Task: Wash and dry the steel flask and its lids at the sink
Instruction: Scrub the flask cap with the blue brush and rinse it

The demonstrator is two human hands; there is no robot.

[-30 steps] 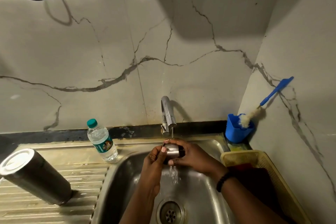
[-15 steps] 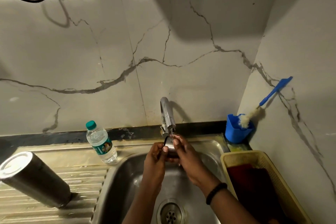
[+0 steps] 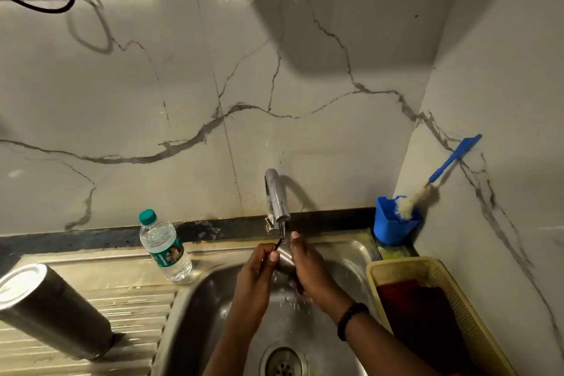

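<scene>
Under the running tap both my hands hold a small steel lid over the sink basin. My left hand grips its left side, thumb near a thin black loop on the lid. My right hand wraps round its right side, fingers pointing up towards the spout. Water splashes below the lid. The steel flask stands upside down on the ribbed drainboard at the left, well away from both hands.
A plastic water bottle with a green cap stands at the basin's back left corner. A blue cup with a blue-handled bottle brush sits back right. A yellow basket holding a dark red cloth lies right of the basin. The drain is below my hands.
Both hands have turned the lid from lying sideways to more upright and raised it closer to the spout. My right hand's fingers now point upward. The flask has not moved.
</scene>
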